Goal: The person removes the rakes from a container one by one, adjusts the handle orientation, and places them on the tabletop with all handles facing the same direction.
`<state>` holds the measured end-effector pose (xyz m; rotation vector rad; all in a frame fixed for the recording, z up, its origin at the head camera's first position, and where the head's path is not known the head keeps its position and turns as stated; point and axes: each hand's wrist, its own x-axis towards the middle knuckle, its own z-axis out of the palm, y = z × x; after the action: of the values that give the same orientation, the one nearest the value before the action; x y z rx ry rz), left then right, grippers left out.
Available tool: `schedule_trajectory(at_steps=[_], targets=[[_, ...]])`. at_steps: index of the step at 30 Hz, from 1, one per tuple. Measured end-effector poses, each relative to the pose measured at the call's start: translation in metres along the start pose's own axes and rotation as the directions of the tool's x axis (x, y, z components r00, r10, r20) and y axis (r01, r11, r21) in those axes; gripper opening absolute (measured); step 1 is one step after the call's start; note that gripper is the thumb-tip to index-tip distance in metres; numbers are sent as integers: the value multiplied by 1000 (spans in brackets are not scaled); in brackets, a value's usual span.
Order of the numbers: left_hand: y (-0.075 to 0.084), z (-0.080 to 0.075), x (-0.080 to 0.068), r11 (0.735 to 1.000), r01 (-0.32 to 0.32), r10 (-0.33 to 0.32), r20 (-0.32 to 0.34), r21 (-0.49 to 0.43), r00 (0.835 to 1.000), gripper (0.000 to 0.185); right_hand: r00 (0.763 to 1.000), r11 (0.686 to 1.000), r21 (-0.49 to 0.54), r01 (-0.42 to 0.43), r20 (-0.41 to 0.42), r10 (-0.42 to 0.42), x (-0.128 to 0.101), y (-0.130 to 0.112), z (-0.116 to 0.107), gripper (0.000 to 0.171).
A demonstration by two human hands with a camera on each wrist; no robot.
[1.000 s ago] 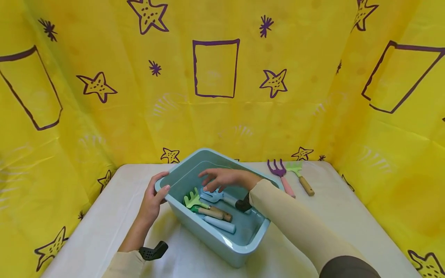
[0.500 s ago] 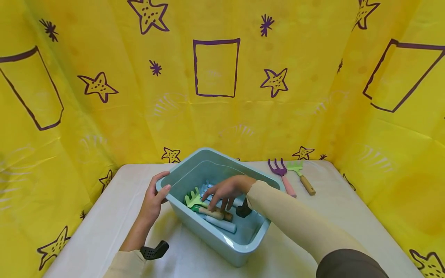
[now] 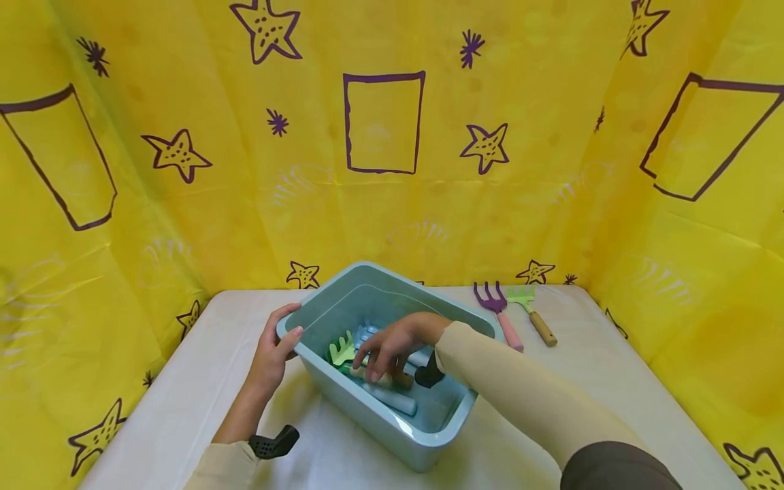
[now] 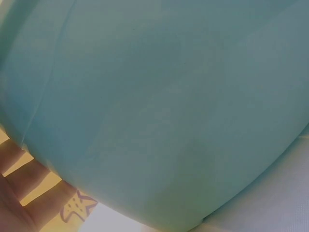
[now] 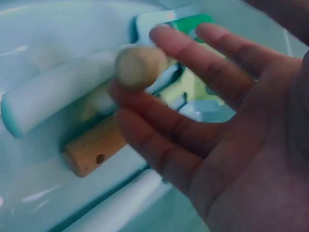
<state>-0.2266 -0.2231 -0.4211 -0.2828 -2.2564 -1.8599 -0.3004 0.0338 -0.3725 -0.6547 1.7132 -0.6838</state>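
Observation:
A pale blue plastic tub point(image 3: 441, 437) stands at an angle on the white-covered table. My left hand point(image 3: 272, 350) grips its left corner, thumb over the rim and fingers along the outside. Inside the tub, my right hand point(image 3: 399, 344) reaches down over several small garden tools. In the right wrist view its fingers pinch the pale wooden handle point(image 5: 137, 67) of a dark green garden tool, whose head is mostly hidden. Around it lie a light green hand fork point(image 3: 343, 348), a brown wooden handle point(image 5: 96, 150), a light blue handle point(image 3: 392, 399) and a blue fork point(image 3: 366, 331).
Behind the tub's right side, a purple hand fork point(image 3: 493, 303) with a pink handle lies on the table. Beside it is a light green rake point(image 3: 540, 327) with a wooden handle. Yellow patterned sheeting point(image 3: 380, 224) encloses the table at the back and sides.
My right hand has gone lower into the tub, from above the blue fork to the wooden handles, and its fingers have closed on one. The left hand keeps its hold on the rim.

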Motion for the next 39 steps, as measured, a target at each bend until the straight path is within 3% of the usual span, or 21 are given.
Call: schedule_trajectory(at_steps=[4,10,19,23,30,36,39], targets=[[0,0,-1,1000,0,0,2,-5,1000,47,981,988,-57,145,-121,-151,1,-2,-2,49],[2,0,-2,1000,3,-3,2,-18,1000,48,909,959,-88,268,-307,-282,-4,-7,-4,40],[2,0,-3,1000,18,-18,-6,-17,1000,49,807,947,40,319,-535,-249,-7,-7,-8,10],[2,1,-3,1000,18,-18,-5,-14,1000,50,766,940,46,337,-594,-245,-8,-6,-9,9],[1,1,-2,1000,12,-12,-4,-9,1000,49,696,918,-13,397,-648,-310,-11,-9,-12,9],[0,1,-1,1000,7,-7,-6,6,1000,48,612,886,-46,461,-707,-355,-15,-11,-14,14],[0,1,0,1000,2,-2,-3,8,1000,48,558,861,-54,506,-741,-375,-17,-12,-15,16]])
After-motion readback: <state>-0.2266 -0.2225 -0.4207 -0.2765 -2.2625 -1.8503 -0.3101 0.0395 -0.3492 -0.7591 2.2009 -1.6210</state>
